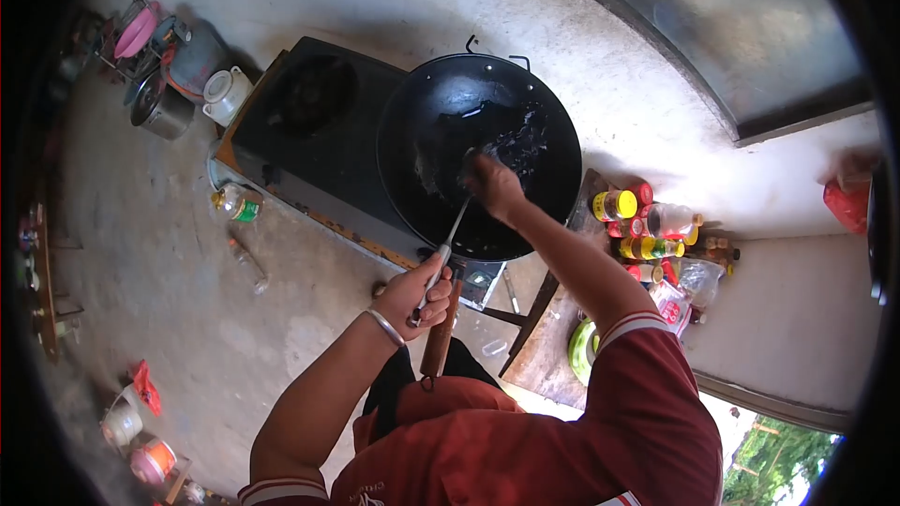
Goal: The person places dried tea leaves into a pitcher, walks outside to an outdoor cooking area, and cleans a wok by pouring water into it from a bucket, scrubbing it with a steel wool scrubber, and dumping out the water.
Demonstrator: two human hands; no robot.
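Observation:
A large black wok (405,145) sits on the stove, with a little shiny liquid and whitish suds in its bowl. My left hand (422,294) is closed around the grip of a long-handled metal cooking utensil (457,223), just outside the wok's near rim. The utensil slants up into the wok, and its head is hidden behind my right hand (497,186). That hand is down inside the wok, its fingers curled at the utensil's far end over something dark that I cannot make out. Below my left hand, the wok's wooden handle (439,342) points toward my body.
The black stove (281,122) stands against the wall. Bottles and jars (647,225) crowd the counter on the right, beside a green round item (582,351). Left on the floor are an oil bottle (238,202), a white pot (226,94) and a gas cylinder (202,56).

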